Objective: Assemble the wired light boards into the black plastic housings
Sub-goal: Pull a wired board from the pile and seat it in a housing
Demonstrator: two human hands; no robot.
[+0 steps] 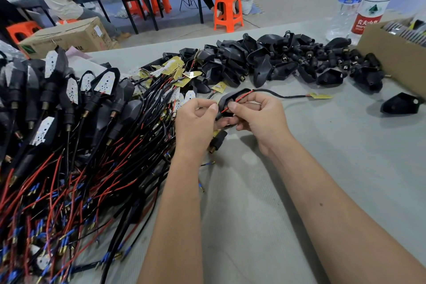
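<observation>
Both hands hold one black plastic housing (227, 101) above the grey table (265, 191). My left hand (196, 120) grips its left side and stem, whose threaded end (216, 142) hangs below. My right hand (255, 115) pinches the red and black wire (239, 97) that runs through the housing. The wire trails right to a small yellow light board (320, 96) lying on the table. A heap of empty black housings (276, 60) lies at the back. Loose yellow boards (177, 70) lie left of it.
Assembled lights with red and black wires (57, 145) pile up on the left. One lone housing (401, 104) lies at the right. A cardboard box (391, 53) and two water bottles (366, 2) stand at the back right. People sit on orange stools (228, 11) beyond.
</observation>
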